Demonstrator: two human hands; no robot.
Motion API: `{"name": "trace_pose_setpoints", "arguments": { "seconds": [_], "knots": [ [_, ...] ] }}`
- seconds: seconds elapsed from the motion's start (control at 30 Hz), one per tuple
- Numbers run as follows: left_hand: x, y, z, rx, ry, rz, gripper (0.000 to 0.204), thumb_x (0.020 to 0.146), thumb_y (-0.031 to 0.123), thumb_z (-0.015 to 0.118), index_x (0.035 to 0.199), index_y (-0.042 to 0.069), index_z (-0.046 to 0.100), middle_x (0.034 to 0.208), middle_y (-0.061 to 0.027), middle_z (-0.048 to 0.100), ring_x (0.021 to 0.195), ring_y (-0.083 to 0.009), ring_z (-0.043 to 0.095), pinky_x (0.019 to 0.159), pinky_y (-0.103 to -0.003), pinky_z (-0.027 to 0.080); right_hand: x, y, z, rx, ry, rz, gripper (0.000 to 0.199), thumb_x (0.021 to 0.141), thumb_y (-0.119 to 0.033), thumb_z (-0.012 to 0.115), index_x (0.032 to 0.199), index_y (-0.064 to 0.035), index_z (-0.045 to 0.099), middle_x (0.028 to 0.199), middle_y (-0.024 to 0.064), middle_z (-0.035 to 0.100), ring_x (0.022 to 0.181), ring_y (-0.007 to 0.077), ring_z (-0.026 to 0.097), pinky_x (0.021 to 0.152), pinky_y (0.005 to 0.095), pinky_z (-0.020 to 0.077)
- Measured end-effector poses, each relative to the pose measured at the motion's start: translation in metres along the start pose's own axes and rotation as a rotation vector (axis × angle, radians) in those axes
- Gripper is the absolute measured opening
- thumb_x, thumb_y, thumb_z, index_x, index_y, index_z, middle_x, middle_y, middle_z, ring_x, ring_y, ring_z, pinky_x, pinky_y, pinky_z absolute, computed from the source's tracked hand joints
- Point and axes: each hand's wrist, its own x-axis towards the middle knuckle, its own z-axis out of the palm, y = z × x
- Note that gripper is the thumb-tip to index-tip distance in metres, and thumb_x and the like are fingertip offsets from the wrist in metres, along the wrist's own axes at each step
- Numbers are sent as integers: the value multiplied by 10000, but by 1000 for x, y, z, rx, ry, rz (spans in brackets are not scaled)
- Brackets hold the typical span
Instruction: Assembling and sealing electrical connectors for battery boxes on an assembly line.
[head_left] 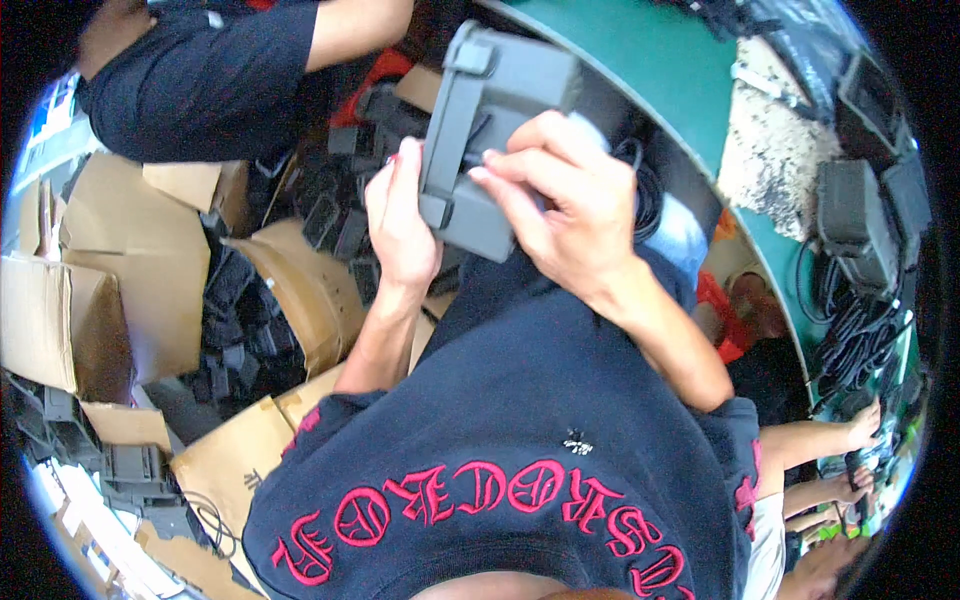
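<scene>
The left hand (405, 215) has its grip clasped along one long side of a dark grey case (545, 85), which is held up in front of the person's body, beside the curved edge of the green desk (640, 40). The right hand (575, 200) bends over the case, thumb and fingertips drawn together at its face — whether that grip pinches anything, I cannot tell. On the desk to the right stands another grey case (848, 215), near coiled black cables (858, 345); open cardboard boxes (135, 260) are at the left.
</scene>
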Motion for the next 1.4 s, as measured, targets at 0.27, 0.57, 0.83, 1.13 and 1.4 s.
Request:
{"name": "trace_pose_setpoints", "arguments": {
  "seconds": [0.27, 0.57, 0.83, 1.13, 1.4],
  "knots": [
    [3, -15, -19, 141, 0, -26, 331, 1034, 180, 489, 1144, -87, 651, 1055, -70, 684, 893, -111, 621, 806, -255, 495, -16, 7, -15, -167, 39, -219, 178, 729, -106, 747, 888, -59, 683, 892, 69, 610, 833, 290, 608, 713, 401, 505],
    [52, 98, 19, 332, 59, 616, 337, 1010, 150, 494, 1124, -129, 645, 1030, -141, 704, 869, -157, 632, 810, -297, 508, -129, 82, -44, -548, -322, 378, 415, 822, -393, 659, 752, 16, 662, 740, 166, 657, 793, 348, 634, 898, 481, 409],
    [176, 210, 154, -226, -411, 581, 328, 1001, 140, 498, 1192, -103, 610, 1167, -180, 653, 1025, -219, 646, 923, -334, 504, -135, -89, -246, -261, 148, 171, 305, 736, -269, 761, 855, -10, 654, 801, 92, 638, 777, 262, 627, 999, 476, 395],
    [19, 235, 535, -106, -1448, 344, 271, 901, 227, 658, 1006, -13, 725, 895, -68, 714, 738, -159, 639, 699, -319, 510, -180, -32, -388, -1294, 651, 645, 306, 832, -227, 694, 959, 49, 664, 889, 169, 654, 901, 330, 621, 1106, 482, 321],
    [3, 178, 611, 203, -1457, 247, 245, 876, 258, 715, 921, 19, 747, 769, -45, 676, 689, -136, 626, 600, -320, 527, -182, -26, -387, -1094, 677, 819, 387, 871, -254, 685, 1045, 86, 624, 1020, 220, 601, 1021, 370, 568, 911, 429, 452]
  ]
}}
